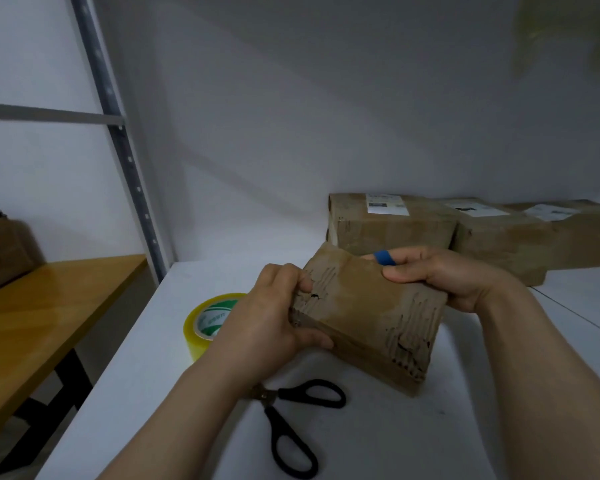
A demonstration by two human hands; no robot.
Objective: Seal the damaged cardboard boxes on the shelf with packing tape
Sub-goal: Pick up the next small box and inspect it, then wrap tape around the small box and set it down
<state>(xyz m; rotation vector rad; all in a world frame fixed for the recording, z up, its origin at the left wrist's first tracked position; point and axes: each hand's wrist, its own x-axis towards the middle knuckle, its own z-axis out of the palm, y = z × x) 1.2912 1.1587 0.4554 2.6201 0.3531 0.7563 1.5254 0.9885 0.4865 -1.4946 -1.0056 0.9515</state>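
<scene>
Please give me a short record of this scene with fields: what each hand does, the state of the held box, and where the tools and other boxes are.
left hand: grips the left end of the small box
right hand: grips the far right end; a blue band on one finger
small box: held tilted above the shelf, surface torn and scuffed
tape roll: on the shelf, left of the box, partly behind the left hand
scissors: on the shelf, near edge, open
other boxes: at the back, with white labels
shelf: white

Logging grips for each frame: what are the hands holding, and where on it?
Both hold the small damaged box: left hand on its left end, right hand on its upper right edge.
</scene>
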